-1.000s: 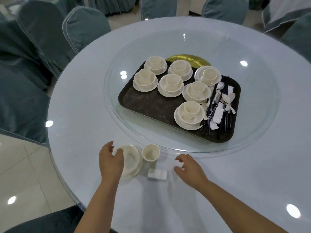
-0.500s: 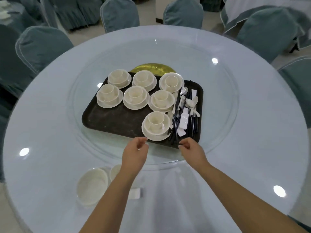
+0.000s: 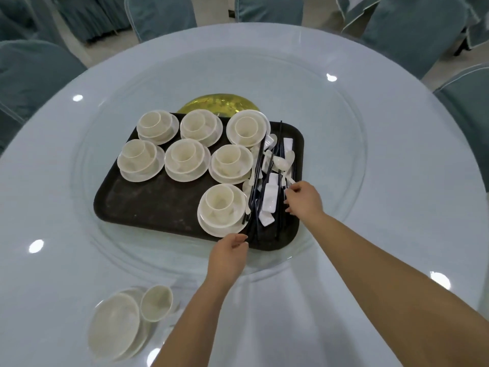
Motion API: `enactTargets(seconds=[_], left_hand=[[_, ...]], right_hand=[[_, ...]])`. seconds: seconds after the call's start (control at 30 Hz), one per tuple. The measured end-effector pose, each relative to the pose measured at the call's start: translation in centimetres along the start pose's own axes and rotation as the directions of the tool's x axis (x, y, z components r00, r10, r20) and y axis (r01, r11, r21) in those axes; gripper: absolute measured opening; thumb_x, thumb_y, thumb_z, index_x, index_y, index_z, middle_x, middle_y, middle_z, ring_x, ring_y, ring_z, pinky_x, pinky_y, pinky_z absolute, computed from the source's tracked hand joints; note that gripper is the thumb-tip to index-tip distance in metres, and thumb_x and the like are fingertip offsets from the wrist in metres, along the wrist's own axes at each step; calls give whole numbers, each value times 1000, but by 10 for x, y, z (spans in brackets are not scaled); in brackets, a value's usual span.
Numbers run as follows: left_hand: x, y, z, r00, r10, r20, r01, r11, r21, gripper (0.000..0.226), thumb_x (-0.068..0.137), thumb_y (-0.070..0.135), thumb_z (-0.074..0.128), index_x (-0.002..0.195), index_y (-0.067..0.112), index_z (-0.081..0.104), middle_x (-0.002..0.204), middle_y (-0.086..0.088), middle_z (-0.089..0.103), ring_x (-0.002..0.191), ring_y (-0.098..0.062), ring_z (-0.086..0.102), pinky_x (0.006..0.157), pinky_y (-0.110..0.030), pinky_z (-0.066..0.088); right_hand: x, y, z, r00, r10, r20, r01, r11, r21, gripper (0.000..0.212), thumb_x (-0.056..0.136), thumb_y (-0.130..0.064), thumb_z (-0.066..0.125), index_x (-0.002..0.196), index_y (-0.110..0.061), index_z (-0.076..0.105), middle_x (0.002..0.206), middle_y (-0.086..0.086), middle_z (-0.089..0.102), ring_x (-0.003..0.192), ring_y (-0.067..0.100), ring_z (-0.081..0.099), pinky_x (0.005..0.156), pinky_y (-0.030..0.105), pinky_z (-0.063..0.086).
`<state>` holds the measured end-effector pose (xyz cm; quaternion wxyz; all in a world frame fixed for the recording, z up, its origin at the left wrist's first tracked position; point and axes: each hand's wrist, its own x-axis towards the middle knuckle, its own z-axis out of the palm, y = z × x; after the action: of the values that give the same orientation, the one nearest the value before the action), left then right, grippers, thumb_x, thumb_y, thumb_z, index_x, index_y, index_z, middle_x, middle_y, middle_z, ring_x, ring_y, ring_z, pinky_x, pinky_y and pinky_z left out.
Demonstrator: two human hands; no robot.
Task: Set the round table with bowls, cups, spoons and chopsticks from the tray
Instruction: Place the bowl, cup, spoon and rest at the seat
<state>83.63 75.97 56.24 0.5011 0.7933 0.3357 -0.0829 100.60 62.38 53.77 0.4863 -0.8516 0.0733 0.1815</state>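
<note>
Moved from the placed bowl (image 3: 113,324) and cup (image 3: 156,303) up to the tray (image 3: 148,207): left hand (image 3: 229,256) seemingly pinching chopsticks (image 3: 255,205), right hand (image 3: 304,198) fingering cutlery, grasp unclear.

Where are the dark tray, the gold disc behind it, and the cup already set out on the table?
Tray (image 3: 148,205): head view, bare dark floor left of the nearest stack.
Gold disc (image 3: 219,104): head view, visible top arc.
Cup (image 3: 156,303): head view, inside of the bowl-side cup.

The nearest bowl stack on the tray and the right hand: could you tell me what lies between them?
In the head view, black chopsticks and white rests lie between the stack and the right hand.
</note>
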Motion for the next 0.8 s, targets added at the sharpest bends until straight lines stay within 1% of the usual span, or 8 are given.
enactTargets(seconds=[0.1, 0.2, 0.33, 0.47, 0.53, 0.6, 0.7, 0.8], left_hand=[[-1, -6, 1, 1000, -17, -18, 17, 1000, -22, 24, 93, 19, 55, 113, 23, 67, 104, 15, 63, 96, 0, 57, 82, -15, 36], [0, -9, 2, 999, -27, -23, 26, 999, -28, 24, 94, 20, 53, 113, 24, 69, 107, 14, 63, 99, 0, 55, 84, -17, 36], [-3, -10, 3, 999, -29, -24, 28, 999, -43, 24, 94, 20, 54, 112, 24, 69, 111, 12, 65, 106, -4, 57, 89, -19, 38], [-8, -11, 4, 999, -36, -29, 34, 997, -66, 21, 93, 22, 56, 110, 28, 68, 110, 13, 65, 107, -4, 57, 89, -19, 39], [-14, -13, 5, 999, -26, -34, 23, 997, -73, 19, 93, 25, 57, 108, 31, 67, 109, 17, 65, 108, -2, 57, 91, -19, 39], [-22, -17, 4, 999, -16, -52, 11, 996, -94, 16, 93, 25, 58, 104, 34, 67, 108, 18, 65, 107, -2, 57, 92, -20, 41], [-37, -26, 1, 998, -18, -59, 8, 988, -151, 18, 93, 21, 58, 99, 35, 67, 105, 18, 67, 104, 0, 59, 87, -19, 44], [-51, -27, -3, 998, -52, -40, 41, 973, -226, 17, 93, 20, 58, 97, 31, 70, 100, 16, 70, 99, 3, 60, 77, -13, 42]], right_hand=[[15, -8, 5, 1000, -27, 11, 28, 992, -124, 8, 93, -26, 50, 97, -19, 49, 87, 8, 66, 69, 25, 68, 78, 46, 57], [24, -14, 11, 998, -54, 29, 59, 961, -270, 16, 94, -28, 48, 95, -13, 50, 89, 9, 64, 78, 29, 66, 76, 42, 55], [29, -17, 15, 998, -55, 23, 60, 943, -327, 15, 95, -22, 45, 93, -9, 52, 93, 14, 65, 84, 33, 65, 75, 37, 51], [20, -14, 10, 998, -31, -53, 17, 967, -254, 19, 97, -22, 41, 96, -6, 51, 92, 14, 65, 82, 33, 66, 73, 38, 52], [7, -11, 3, 995, -47, -92, 28, 980, -195, 19, 97, -23, 42, 94, -6, 52, 89, 14, 65, 80, 33, 66, 73, 42, 53], [-10, -4, -3, 990, -73, -121, 55, 988, -144, 19, 97, -25, 45, 91, -9, 51, 85, 11, 66, 77, 30, 65, 71, 40, 51], [-45, 8, -7, 992, -78, -102, 76, 997, -28, 20, 98, -30, 49, 84, -16, 50, 74, 4, 65, 66, 22, 63, 65, 35, 50], [-83, 16, 0, 998, -58, -33, 61, 994, 93, 22, 97, -32, 53, 83, -15, 52, 65, 2, 61, 54, 14, 57, 57, 31, 50]])
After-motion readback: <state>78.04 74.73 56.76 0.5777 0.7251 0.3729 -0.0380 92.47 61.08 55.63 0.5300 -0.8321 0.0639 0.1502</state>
